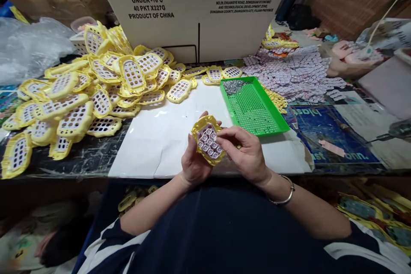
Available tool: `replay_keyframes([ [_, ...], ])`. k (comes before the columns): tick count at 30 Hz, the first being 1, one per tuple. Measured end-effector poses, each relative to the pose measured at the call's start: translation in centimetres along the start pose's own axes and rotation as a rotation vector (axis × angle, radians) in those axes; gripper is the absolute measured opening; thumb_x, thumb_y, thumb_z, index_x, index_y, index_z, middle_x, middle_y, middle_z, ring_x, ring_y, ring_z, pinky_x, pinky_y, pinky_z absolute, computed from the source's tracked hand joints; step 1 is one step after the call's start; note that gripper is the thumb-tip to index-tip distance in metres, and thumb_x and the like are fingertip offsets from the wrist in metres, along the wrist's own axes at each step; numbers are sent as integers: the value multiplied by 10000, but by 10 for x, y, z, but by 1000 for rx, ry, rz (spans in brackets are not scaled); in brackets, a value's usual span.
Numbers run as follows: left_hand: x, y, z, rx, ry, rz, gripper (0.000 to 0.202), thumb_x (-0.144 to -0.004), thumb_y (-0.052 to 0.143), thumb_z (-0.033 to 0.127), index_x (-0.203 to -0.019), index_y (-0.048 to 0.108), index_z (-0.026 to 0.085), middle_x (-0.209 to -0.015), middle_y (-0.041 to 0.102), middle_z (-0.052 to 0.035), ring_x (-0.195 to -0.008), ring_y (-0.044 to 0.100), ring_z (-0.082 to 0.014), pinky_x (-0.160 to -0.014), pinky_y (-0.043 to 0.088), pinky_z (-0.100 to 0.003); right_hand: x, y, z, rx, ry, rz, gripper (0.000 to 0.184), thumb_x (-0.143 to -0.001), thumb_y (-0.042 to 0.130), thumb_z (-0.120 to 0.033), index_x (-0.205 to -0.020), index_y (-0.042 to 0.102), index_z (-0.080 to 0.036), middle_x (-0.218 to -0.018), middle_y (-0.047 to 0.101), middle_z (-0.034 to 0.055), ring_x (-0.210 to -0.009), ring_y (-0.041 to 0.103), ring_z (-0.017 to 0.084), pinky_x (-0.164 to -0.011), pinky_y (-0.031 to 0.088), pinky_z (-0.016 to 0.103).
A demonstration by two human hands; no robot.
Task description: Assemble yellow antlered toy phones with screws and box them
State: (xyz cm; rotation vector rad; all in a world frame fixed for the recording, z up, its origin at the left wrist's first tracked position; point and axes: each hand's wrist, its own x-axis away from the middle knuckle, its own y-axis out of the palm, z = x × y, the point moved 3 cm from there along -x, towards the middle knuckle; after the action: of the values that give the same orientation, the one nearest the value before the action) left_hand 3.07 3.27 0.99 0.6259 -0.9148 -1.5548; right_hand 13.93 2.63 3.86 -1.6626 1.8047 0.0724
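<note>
My left hand (194, 160) is wrapped round a yellow plastic shell (197, 129), tilted with its open inside toward me. Inside the shell lie small whitish square button pieces (210, 142) in rows. My right hand (245, 150) is at the shell's right side, thumb and forefinger pinched together over the button pieces. Whatever those fingertips hold is too small and hidden to name. Just beyond the right hand stands a green perforated tray (253, 109) with a heap of small metal screws (233, 87) in its far left corner.
Many yellow shells with white hole-pattern panels (133, 75) are piled at left. A printed carton (192, 8) stands behind the white work sheet (144, 150). White button strips (289, 70) and small yellow parts (276, 99) lie at right, with a power screwdriver (396, 130) beyond.
</note>
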Motion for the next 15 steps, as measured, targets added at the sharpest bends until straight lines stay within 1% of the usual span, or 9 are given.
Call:
replay_keyframes([
  [4, 1, 0, -1, 13, 12, 11, 500, -856, 497, 509, -1288, 538, 262, -1129, 681, -74, -1240, 520, -270, -1054, 391, -416, -3, 2, -5, 154, -120, -27, 85, -837, 587, -150, -870, 646, -202, -736, 658, 2, -630, 585, 105, -551, 470, 225],
  [9, 2, -1, -5, 14, -17, 24, 516, -855, 488, 527, -1294, 531, 258, -1170, 666, -80, -1242, 518, -268, -1062, 378, -416, -6, 0, -3, 244, -110, -14, 84, -842, 574, -156, -860, 639, -205, -738, 672, 4, -614, 588, 112, -558, 467, 236],
  [12, 2, -1, -7, 13, -31, 37, 517, -857, 478, 533, -1284, 542, 248, -1144, 676, -84, -1234, 524, -266, -1065, 373, -416, -8, 2, -2, 296, -167, -64, 103, -854, 549, -160, -878, 641, -200, -759, 675, 14, -630, 601, 119, -576, 475, 236],
  [15, 0, -4, -9, 31, -63, 74, 499, -878, 446, 521, -1258, 566, 222, -1114, 684, -90, -1210, 542, -257, -1058, 381, -405, -8, 6, -2, 464, -264, -138, 155, -888, 498, -183, -907, 653, -181, -766, 666, 39, -667, 618, 135, -600, 468, 236],
])
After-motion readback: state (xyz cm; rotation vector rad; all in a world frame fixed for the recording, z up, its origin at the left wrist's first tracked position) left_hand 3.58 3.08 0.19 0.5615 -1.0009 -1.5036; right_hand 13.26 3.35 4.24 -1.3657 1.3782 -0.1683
